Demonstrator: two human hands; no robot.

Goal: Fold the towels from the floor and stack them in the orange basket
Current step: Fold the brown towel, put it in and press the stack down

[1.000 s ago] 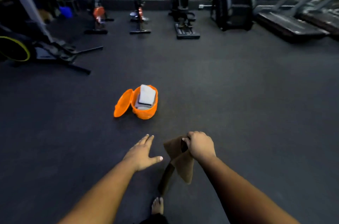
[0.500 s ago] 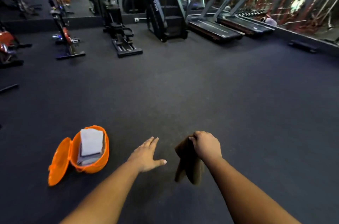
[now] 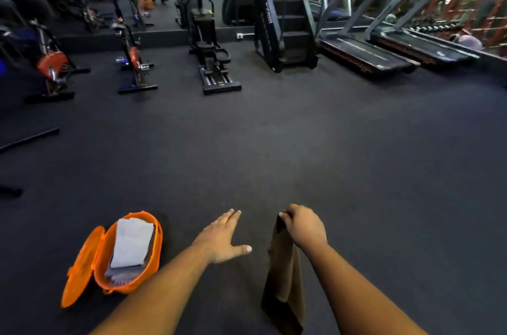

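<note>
holding brown towel [image 3: 285, 274] pinched in right hand [image 3: 303, 226], unfolded; left hand [image 3: 222, 238] spread, empty; orange basket [image 3: 129, 252], lower left, already stacked.

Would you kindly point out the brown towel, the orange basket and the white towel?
brown towel [image 3: 284, 274], head view, middle of the hanging cloth.
orange basket [image 3: 153, 252], head view, right wall.
white towel [image 3: 131, 242], head view, centre of the top fold.
</note>
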